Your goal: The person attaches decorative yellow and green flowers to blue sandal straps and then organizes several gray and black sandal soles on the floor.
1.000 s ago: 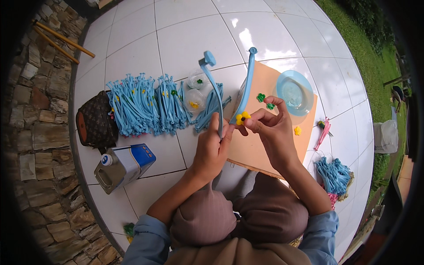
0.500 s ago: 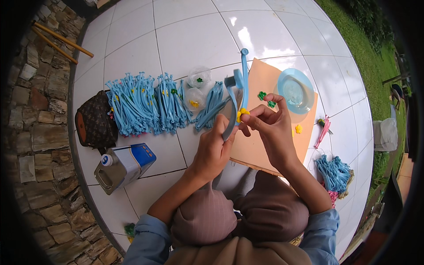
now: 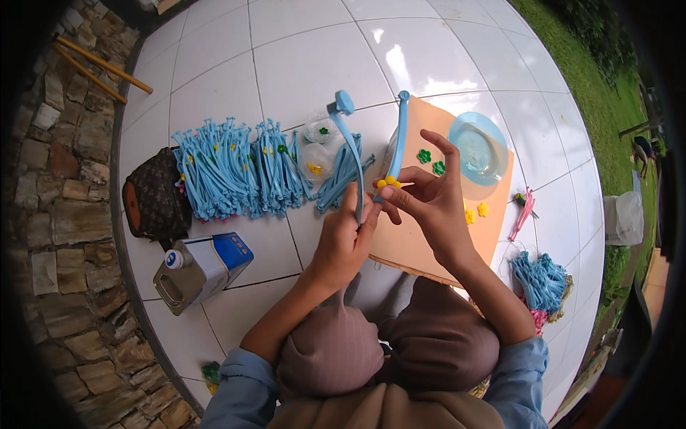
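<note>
My left hand (image 3: 348,239) is closed round a light-blue strip (image 3: 348,146) that stands up from the fingers and ends in a flat round head. A second length of blue strip (image 3: 399,136), also round-ended, rises between my hands; whether both are one piece I cannot tell. At its lower part, my right hand (image 3: 436,207) pinches a small yellow flower (image 3: 388,184) between thumb and finger, with the index finger raised. Beneath my right hand lies a tan board (image 3: 407,243) with green flowers (image 3: 424,156) and more yellow flowers (image 3: 483,209) on it.
A pale-blue bowl (image 3: 477,121) sits on the board. Bundles of blue strips (image 3: 218,168), clear cups (image 3: 316,161), a brown bag (image 3: 153,196) and a metal can (image 3: 204,268) stand to the left. Pink strips (image 3: 524,214) and a blue bundle (image 3: 541,280) lie right.
The left strip's round head has swung left, away from the other strip. The right strip has tilted slightly right. My right index finger has lifted, and the yellow flower stays pinched.
</note>
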{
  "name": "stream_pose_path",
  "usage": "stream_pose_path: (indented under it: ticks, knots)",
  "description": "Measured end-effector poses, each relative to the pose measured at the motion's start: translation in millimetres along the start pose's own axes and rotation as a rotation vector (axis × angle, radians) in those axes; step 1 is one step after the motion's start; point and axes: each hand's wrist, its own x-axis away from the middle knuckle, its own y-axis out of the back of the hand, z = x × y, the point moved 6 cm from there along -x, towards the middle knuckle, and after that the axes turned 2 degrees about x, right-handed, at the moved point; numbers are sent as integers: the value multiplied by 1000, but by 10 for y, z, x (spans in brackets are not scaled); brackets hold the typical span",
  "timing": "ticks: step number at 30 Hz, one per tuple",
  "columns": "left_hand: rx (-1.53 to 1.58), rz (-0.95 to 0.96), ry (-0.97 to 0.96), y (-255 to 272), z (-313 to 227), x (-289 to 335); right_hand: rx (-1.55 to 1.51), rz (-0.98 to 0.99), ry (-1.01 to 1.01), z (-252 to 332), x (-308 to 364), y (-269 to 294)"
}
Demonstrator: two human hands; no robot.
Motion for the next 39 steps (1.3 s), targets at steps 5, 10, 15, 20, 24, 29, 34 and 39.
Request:
stream_pose_path:
  ticks: [5, 10, 15, 20, 24, 29, 34, 39]
  knots:
    - [-68, 6, -11, 31, -73, 37, 40, 31, 101, 50, 35, -70]
    - [-75, -26, -170, 124, -288, 12, -6, -19, 108, 195, 95, -163]
    - [-37, -36, -60, 275, -607, 76, -20, -3, 162, 493, 235, -376]
    - [-135, -110, -113, 433, -931, 133, 115, 49, 226, 819, 359, -491]
    - [-134, -111, -228, 414, -1167, 196, 221, 42, 410, 1018, 626, -497]
    - [-164, -96, -237, 239, -1450, 336, 13, -67, 409, 1098, 848, -448]
    - [-136, -152, -256, 137, -1418, 451, -16, -154, 474, 1080, 1029, -424]
    - [-110, -121, -235, 82, -1348, 444, -35, -194, 437, 1043, 1036, -374]
